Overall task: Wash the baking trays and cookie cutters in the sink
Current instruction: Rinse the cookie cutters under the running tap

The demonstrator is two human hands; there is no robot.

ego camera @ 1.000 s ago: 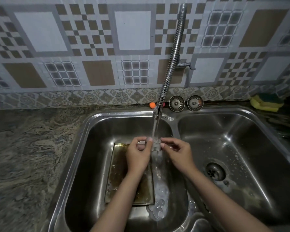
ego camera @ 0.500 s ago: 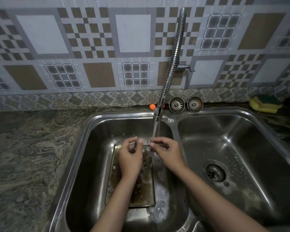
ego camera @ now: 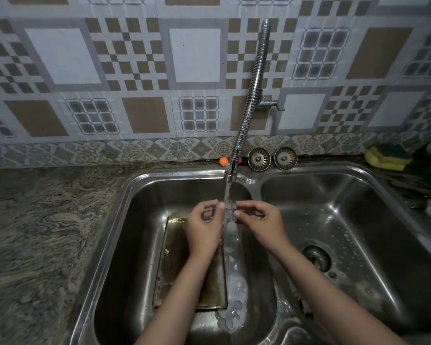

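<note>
Both hands (ego camera: 230,227) pinch a thin cutter (ego camera: 228,207) under water.

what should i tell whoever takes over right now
Left hand and right hand both pinch a small cutter, blurred by the running water from the tap.
Tray lies flat on the left basin floor, still brown with grime.
Sponge sits on the counter at the far right.
Done: cutter under rinse.
Left: finish the cutter, scrub the tray; no other trays or cutters show.
</note>
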